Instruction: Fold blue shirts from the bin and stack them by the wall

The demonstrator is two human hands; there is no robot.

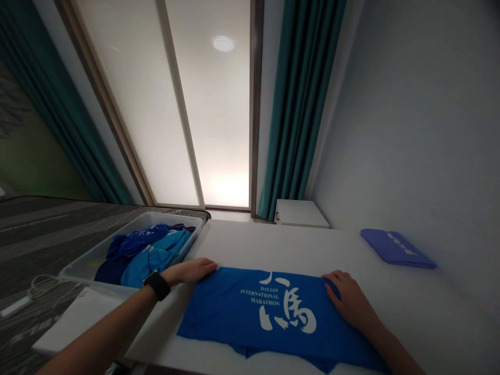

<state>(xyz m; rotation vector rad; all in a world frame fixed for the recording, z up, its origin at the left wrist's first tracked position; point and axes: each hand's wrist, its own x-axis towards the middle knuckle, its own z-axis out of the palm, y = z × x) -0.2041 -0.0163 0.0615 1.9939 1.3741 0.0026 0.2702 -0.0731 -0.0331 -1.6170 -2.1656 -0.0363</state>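
A blue T-shirt with white lettering and large white characters lies spread on the white table, its near edge uneven. At its far left corner, my left hand has its fingers closed on the fabric; a dark watch sits on that wrist. Across the shirt, my right hand rests on the far right corner, thumb and fingers bent around the cloth edge. The fingertips of both hands are partly hidden.
Left of the table, a translucent plastic bin holds several crumpled blue garments. A folded purple item lies by the right wall. Behind the table stands a white cabinet. A white power strip with a cable is at far left.
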